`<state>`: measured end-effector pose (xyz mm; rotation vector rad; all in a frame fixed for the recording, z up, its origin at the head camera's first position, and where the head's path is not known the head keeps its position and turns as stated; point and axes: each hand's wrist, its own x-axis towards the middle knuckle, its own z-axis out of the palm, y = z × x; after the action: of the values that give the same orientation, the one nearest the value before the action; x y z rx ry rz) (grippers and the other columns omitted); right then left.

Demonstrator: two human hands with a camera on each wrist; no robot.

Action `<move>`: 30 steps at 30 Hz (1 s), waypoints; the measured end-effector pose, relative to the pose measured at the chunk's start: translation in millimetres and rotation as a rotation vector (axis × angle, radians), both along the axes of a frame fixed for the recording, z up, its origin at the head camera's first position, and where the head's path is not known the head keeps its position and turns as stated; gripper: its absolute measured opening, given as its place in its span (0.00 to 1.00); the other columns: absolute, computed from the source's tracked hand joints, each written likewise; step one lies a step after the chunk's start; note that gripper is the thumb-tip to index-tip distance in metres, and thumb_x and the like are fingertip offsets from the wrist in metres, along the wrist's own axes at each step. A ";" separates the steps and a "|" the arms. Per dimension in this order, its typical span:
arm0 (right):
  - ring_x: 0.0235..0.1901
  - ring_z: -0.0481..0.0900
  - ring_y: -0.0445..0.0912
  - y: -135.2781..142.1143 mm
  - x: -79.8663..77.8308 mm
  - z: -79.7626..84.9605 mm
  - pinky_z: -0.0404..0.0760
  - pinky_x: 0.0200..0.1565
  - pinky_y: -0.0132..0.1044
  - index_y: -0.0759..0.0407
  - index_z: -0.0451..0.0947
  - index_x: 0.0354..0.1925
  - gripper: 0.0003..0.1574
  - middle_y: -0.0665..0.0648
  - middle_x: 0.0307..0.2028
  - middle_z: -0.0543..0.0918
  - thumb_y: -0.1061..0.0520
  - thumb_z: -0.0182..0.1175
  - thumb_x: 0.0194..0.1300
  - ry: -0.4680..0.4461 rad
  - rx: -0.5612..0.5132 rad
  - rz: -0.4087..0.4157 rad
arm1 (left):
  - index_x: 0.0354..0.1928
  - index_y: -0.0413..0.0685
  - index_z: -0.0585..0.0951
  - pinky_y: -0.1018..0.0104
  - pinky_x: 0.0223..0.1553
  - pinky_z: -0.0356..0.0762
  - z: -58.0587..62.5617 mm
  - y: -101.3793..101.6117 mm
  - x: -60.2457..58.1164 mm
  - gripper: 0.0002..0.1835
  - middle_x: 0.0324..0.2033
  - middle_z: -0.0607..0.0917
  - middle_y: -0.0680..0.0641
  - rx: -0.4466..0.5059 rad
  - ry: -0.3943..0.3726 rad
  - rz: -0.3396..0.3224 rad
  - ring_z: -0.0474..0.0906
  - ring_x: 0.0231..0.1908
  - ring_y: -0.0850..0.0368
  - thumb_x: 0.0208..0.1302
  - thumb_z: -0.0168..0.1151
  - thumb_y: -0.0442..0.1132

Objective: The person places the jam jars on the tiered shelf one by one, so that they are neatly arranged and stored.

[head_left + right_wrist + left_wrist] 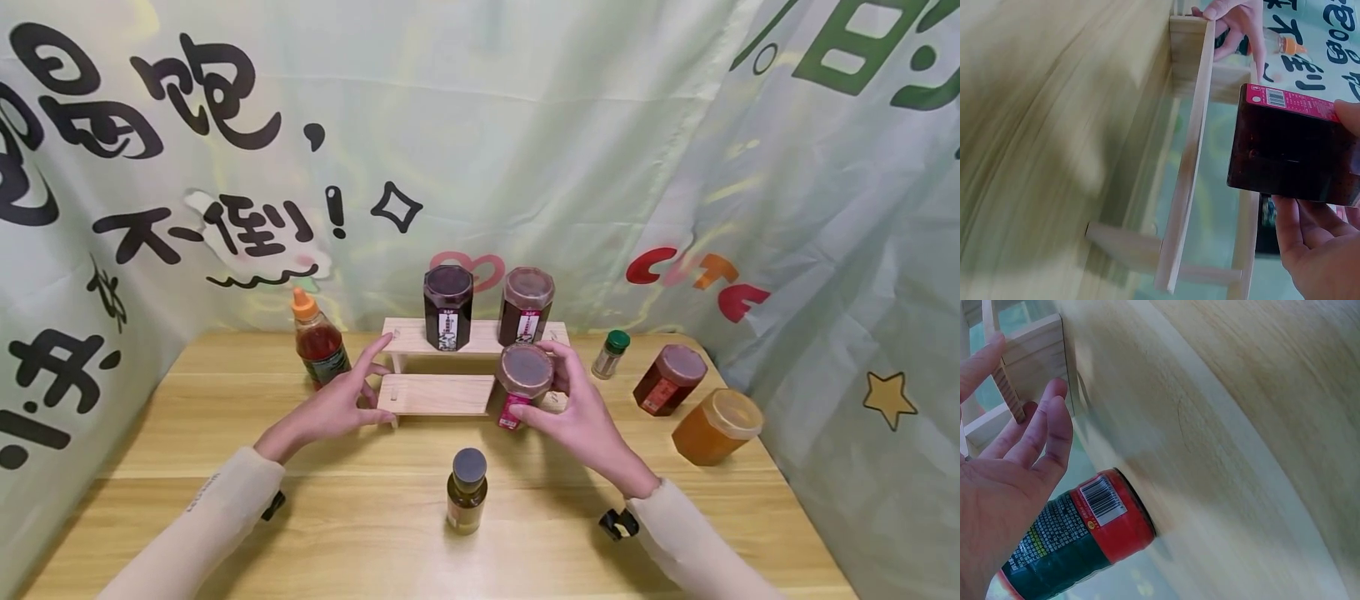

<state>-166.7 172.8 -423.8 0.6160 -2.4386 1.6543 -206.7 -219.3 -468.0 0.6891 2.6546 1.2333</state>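
Observation:
A two-tier wooden rack [435, 395] stands at the back of the table. My left hand [330, 408] holds its left end, thumb at the lower board's front corner; the left wrist view shows fingers against the rack's end [1038, 359]. Over the right part of the lower board, my right hand [585, 421] grips a dark jar [525, 371] with a pink label, thumb in front and fingers behind. In the right wrist view the jar [1291, 153] is apart from the board. A dark purple jar [448, 308] and a similar reddish-lidded jar [528, 300] stand on the upper board.
Left of the rack stands a sauce bottle [321, 342] with an orange cap. In front is a small dark-capped bottle [467, 496]. To the right stand a green-capped shaker [611, 357], a red jar [670, 382] and an orange jar [716, 429]. Printed cloth [487, 150] hangs behind.

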 end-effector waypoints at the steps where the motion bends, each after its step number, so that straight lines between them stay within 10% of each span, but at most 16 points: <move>1: 0.62 0.82 0.50 -3.8 -1.0 0.4 0.80 0.61 0.44 0.52 0.64 0.78 0.58 0.56 0.64 0.83 0.63 0.85 0.59 -0.001 -0.007 0.008 | 0.90 0.67 0.40 0.56 0.36 0.83 0.3 0.0 0.1 0.68 0.69 0.78 0.31 0.000 0.000 -0.001 0.85 0.37 0.54 0.64 0.83 0.36; 30: 0.63 0.80 0.49 -83.4 -25.1 -13.9 0.78 0.65 0.51 0.49 0.67 0.79 0.57 0.54 0.63 0.83 0.66 0.83 0.58 -0.049 -0.100 0.170 | 0.90 0.67 0.39 0.55 0.37 0.83 -2.6 -2.5 -2.1 0.68 0.70 0.77 0.31 0.008 -0.005 -0.008 0.85 0.37 0.55 0.65 0.82 0.35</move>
<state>-191.8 89.4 -437.6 0.7968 -2.3769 1.8633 -208.8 -221.8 -470.6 0.6965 2.6415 1.2423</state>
